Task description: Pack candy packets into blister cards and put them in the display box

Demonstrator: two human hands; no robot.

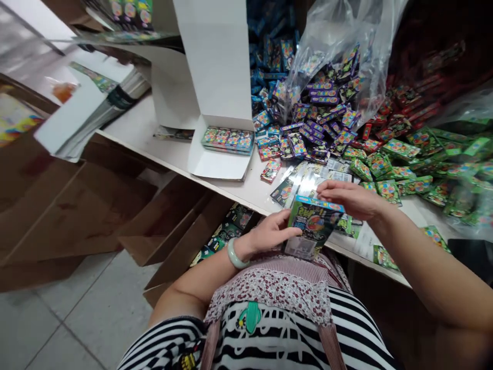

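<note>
In front of my apron is a small dark printed box (314, 224) with a blue top edge and colourful lettering, tilted toward me. My left hand (275, 231) grips it at its left side, thumb across the front face. My right hand (352, 198) is closed at the upper right, its fingers against the rear of the top edge, partly hidden by the box. Behind it on the table lie clear-wrapped dark printed packs (287, 190) and a single small red packet (271, 170).
Heaps of purple packets (323, 97), blue packets (269, 56), red packets (412, 108) and green packets (400, 149) cover the table's back and right. An open white carton (221, 167) holds several packets. Stacked flat card (100, 113) lies left; brown cartons (57, 205) stand below.
</note>
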